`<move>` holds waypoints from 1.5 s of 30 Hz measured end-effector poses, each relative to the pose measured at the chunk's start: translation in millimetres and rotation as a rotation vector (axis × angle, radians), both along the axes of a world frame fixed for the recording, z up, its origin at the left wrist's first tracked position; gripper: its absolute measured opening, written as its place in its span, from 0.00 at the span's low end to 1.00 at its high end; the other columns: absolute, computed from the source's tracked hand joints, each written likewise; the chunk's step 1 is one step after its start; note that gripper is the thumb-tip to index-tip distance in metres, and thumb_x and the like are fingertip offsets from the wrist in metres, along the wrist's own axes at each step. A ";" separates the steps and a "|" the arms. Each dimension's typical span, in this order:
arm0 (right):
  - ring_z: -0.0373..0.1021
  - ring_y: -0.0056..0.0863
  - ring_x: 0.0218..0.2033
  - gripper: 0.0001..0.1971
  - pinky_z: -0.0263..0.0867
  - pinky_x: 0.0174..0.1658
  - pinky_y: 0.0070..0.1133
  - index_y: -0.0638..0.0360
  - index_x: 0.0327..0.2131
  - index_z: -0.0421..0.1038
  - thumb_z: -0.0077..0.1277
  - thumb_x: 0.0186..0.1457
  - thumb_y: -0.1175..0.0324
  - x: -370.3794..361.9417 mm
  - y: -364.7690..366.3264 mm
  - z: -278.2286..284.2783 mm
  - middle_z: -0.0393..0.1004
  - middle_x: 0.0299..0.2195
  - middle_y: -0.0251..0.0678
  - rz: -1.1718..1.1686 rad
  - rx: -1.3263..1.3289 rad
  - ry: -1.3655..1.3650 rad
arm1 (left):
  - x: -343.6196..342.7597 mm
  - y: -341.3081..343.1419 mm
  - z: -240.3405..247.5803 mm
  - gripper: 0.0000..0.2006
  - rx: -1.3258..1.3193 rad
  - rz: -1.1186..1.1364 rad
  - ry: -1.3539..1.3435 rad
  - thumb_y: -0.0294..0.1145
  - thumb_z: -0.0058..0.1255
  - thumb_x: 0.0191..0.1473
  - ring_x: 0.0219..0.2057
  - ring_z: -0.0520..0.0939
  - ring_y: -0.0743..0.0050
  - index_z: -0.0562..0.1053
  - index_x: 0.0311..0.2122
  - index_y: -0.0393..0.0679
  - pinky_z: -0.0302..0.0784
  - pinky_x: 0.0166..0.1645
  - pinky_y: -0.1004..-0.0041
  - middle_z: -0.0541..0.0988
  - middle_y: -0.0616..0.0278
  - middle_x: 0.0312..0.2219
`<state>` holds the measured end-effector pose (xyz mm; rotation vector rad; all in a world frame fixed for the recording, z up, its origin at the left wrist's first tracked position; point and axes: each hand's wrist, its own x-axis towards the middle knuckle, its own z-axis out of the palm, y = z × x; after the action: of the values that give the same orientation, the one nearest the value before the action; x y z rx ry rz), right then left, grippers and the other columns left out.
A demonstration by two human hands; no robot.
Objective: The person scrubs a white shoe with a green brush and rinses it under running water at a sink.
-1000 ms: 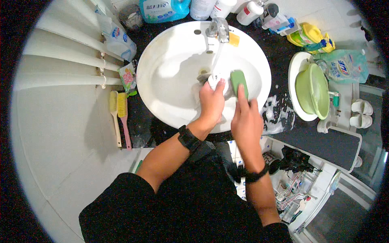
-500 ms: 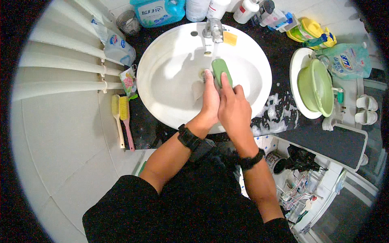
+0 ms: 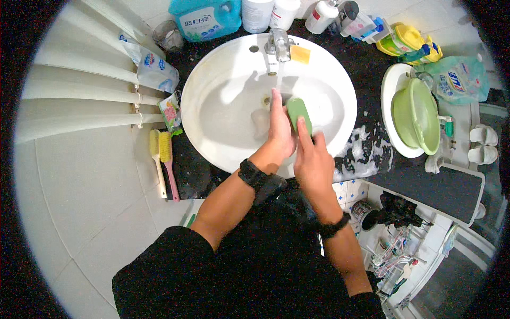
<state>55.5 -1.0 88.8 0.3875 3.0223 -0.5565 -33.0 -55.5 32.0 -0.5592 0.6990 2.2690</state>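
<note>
My right hand (image 3: 314,159) grips a green oblong block (image 3: 300,115) with rounded ends, its index finger stretched along the top. It resembles the back of a small scrub brush, but the underside is hidden. My left hand (image 3: 280,130) is held edge-up, one digit pointing toward the faucet and its palm side against the block; its other fingers are mostly hidden. Both hands are over the near part of a white oval sink (image 3: 204,135). Beyond them stands a metal faucet (image 3: 278,47), with a pale stream of water below its spout.
Bottles, including a blue jug (image 3: 206,20), line the back of the black counter. Two yellow-bristled brushes (image 3: 166,148) lie at left. Foam (image 3: 361,159) covers part of the counter at right, near a green basin (image 3: 414,117). A yellow sponge-like piece (image 3: 300,55) lies beside the faucet.
The green block and my right hand have moved nearer to me and slightly right, sliding along my left hand. The left hand has shifted only a little.
</note>
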 end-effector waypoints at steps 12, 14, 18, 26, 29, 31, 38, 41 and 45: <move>0.70 0.47 0.27 0.21 0.68 0.32 0.39 0.44 0.55 0.61 0.42 0.56 0.64 -68.9 30.9 -8.8 0.67 0.31 0.48 -0.051 0.046 -0.005 | 0.7 9.7 8.2 0.37 -0.007 0.067 0.043 0.66 0.25 0.56 0.43 0.73 0.68 0.65 0.49 0.36 0.65 0.50 0.69 0.73 0.60 0.42; 0.71 0.46 0.33 0.19 0.66 0.40 0.33 0.55 0.52 0.66 0.44 0.56 0.67 -83.1 64.6 -16.2 0.72 0.30 0.52 -0.026 -0.279 0.344 | -3.9 6.0 8.5 0.35 0.036 0.093 0.099 0.61 0.25 0.59 0.48 0.72 0.67 0.62 0.52 0.34 0.62 0.55 0.67 0.72 0.57 0.47; 0.71 0.44 0.43 0.24 0.64 0.47 0.28 0.60 0.55 0.61 0.46 0.55 0.64 -97.7 111.6 -16.3 0.70 0.42 0.58 -0.387 -0.358 0.174 | -25.6 -17.0 2.7 0.33 0.063 0.103 0.099 0.58 0.23 0.60 0.52 0.71 0.62 0.62 0.52 0.34 0.60 0.58 0.64 0.71 0.54 0.49; 0.68 0.43 0.40 0.25 0.64 0.44 0.32 0.56 0.54 0.61 0.51 0.51 0.68 -154.8 171.3 -103.3 0.71 0.38 0.45 0.034 0.106 0.342 | -62.1 -19.2 -3.1 0.19 0.057 0.063 0.094 0.36 0.33 0.61 0.50 0.72 0.60 0.62 0.50 0.31 0.63 0.58 0.63 0.72 0.48 0.45; 0.67 0.40 0.37 0.25 0.65 0.42 0.30 0.53 0.54 0.62 0.51 0.50 0.69 -164.3 169.1 -113.2 0.71 0.36 0.40 0.087 0.240 0.283 | -79.4 -20.5 -3.9 0.16 0.080 0.071 0.036 0.32 0.33 0.60 0.48 0.73 0.58 0.62 0.49 0.31 0.65 0.57 0.62 0.72 0.48 0.45; 0.67 0.39 0.38 0.25 0.65 0.43 0.30 0.52 0.55 0.61 0.50 0.50 0.70 -164.7 171.8 -120.5 0.70 0.38 0.39 0.093 0.319 0.251 | -84.5 -20.9 -2.1 0.16 0.088 0.073 0.014 0.32 0.33 0.60 0.48 0.73 0.58 0.62 0.48 0.30 0.65 0.57 0.62 0.71 0.48 0.45; 0.66 0.40 0.41 0.25 0.64 0.45 0.31 0.51 0.55 0.61 0.47 0.51 0.70 -168.2 185.8 -137.0 0.69 0.41 0.40 0.048 0.372 0.394 | -93.5 -24.1 -12.6 0.18 0.164 -0.036 -0.032 0.29 0.37 0.56 0.47 0.74 0.56 0.61 0.49 0.29 0.65 0.56 0.60 0.71 0.45 0.46; 0.66 0.42 0.41 0.24 0.65 0.43 0.33 0.54 0.52 0.64 0.48 0.49 0.71 -166.8 190.3 -140.3 0.69 0.43 0.42 0.021 0.339 0.407 | -92.7 -24.5 -4.3 0.17 0.147 -0.071 -0.042 0.28 0.39 0.55 0.47 0.74 0.56 0.62 0.48 0.28 0.66 0.56 0.60 0.71 0.45 0.45; 0.65 0.43 0.41 0.20 0.64 0.44 0.32 0.58 0.46 0.67 0.48 0.46 0.73 -171.0 196.5 -141.6 0.68 0.40 0.42 0.015 0.315 0.356 | -92.8 -28.2 -6.8 0.17 -0.003 -0.090 0.055 0.30 0.39 0.58 0.49 0.73 0.57 0.62 0.49 0.29 0.65 0.57 0.60 0.71 0.45 0.46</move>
<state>-115.6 195.5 -52.8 0.3034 3.4639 -0.1558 -125.8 -83.7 25.2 -0.4588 0.7406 2.2066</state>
